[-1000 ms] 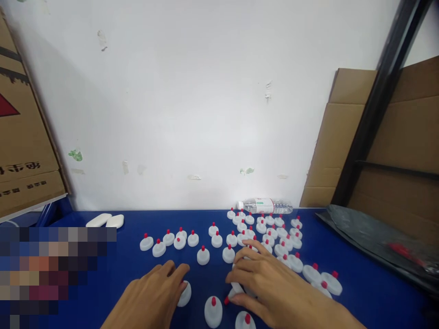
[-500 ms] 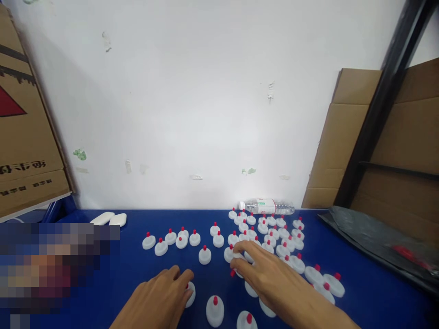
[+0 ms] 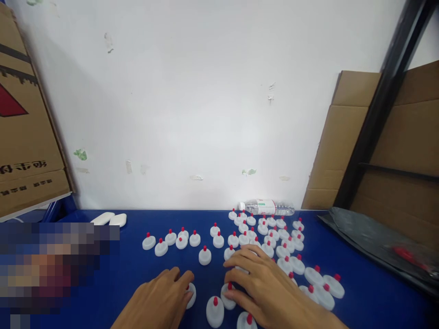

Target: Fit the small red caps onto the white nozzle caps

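White round caps with red tips stand scattered over the blue table [image 3: 130,269]. At the front, my left hand [image 3: 161,294] is closed on one white cap [image 3: 192,296], its fingers and thumb at the cap's left side and over its tip. To the right, my right hand [image 3: 265,285] curls its index finger and thumb about another white cap [image 3: 227,299], with the red tip showing between them. Its other fingers reach over caps behind and partly hide them. Close between the two hands stands a loose white cap [image 3: 215,315].
A clear plastic bottle [image 3: 267,207] lies against the wall behind the caps. Two white cases [image 3: 117,220] are at the back left. Cardboard boxes [image 3: 30,137] stand at the left, and a dark plastic bag [image 3: 370,242] lies at the right edge.
My right hand has come nearer and lower, bringing a white cap beside the loose one in front. My left hand and its cap have hardly moved.
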Demonstrator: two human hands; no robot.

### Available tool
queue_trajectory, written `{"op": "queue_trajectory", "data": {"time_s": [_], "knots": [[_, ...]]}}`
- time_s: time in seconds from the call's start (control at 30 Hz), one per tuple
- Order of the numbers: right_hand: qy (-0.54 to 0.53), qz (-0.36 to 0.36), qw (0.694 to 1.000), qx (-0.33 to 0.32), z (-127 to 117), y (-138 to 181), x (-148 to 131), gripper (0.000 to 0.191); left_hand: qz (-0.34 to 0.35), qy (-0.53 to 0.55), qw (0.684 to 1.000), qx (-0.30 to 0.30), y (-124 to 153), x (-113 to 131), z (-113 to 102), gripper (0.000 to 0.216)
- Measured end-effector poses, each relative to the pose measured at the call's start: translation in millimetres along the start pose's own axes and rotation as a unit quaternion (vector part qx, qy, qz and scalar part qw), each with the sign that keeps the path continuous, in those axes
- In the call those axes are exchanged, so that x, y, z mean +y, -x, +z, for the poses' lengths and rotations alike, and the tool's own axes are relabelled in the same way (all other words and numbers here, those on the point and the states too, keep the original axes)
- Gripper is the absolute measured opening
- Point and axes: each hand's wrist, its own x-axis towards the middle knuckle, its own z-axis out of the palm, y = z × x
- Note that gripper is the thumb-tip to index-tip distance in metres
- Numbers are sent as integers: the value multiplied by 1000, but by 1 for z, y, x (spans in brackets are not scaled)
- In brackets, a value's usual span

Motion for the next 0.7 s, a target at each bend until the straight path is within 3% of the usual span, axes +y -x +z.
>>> {"op": "queue_trajectory", "data": {"time_s": [0.2, 0.3, 0.5, 0.6, 0.7], "knots": [[0, 3, 1000, 10, -7, 0, -6, 13, -11, -35, 998, 54, -2, 1, -3, 51], [11, -6, 1000, 25, -11, -2, -5, 13, -11, -59, 997, 41, -3, -7, -5, 56], [71, 1, 991, 111, -36, -4, 9, 17, 12, -122, 991, 60, -35, -26, -41, 56], [110, 6, 982, 156, -47, -2, 19, 19, 41, -124, 990, 58, -56, -33, -50, 39], [127, 1, 979, 157, -53, -1, 29, 20, 51, -113, 991, 55, -66, -42, -40, 29]]}}
